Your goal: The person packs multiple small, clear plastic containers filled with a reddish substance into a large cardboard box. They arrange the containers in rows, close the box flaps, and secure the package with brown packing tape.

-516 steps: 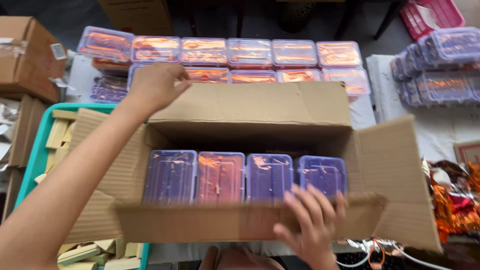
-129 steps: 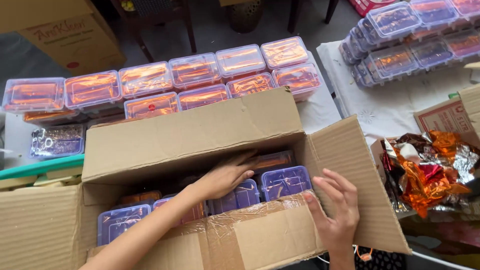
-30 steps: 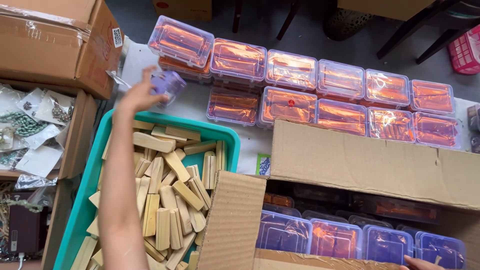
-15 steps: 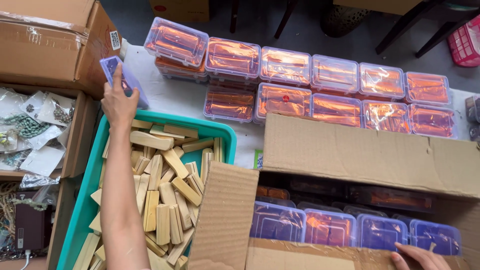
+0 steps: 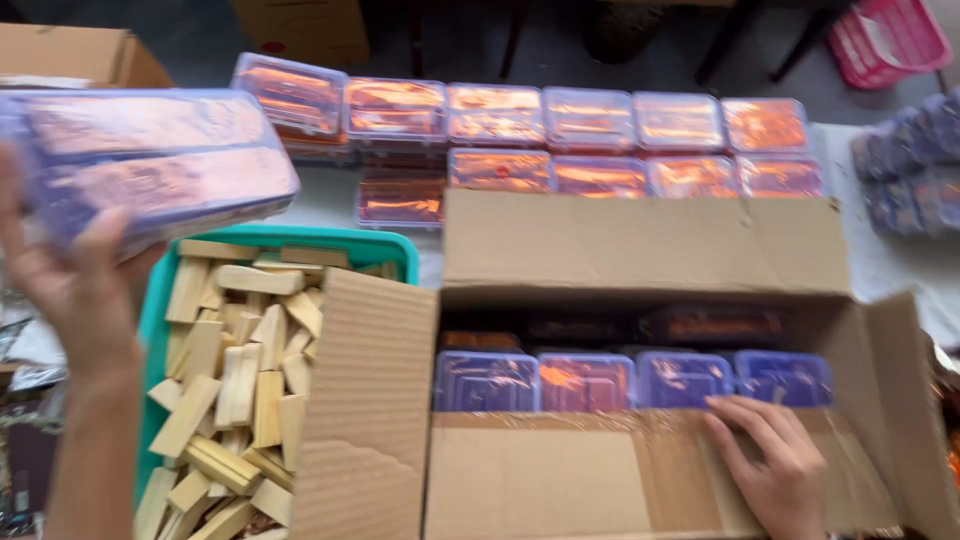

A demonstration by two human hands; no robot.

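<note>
Clear plastic box (image 5: 150, 160), blurred, gripped in raised left hand (image 5: 70, 290) at left; right hand (image 5: 775, 465), fingers spread, rests flat on near flap of cardboard carton (image 5: 640, 250).

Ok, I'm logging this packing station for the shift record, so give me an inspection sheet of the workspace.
Surface: pale table, mostly covered.
Job's things: open cardboard box with a row of purple-lidded containers; one clear container held up.
Clutter: teal bin of wooden blocks; rows of orange-filled containers.
Hands: left hand holds the clear container; right hand rests on the box's front flap.
Cables: nothing seen.
Surroundings: pink basket, brown carton.
</note>
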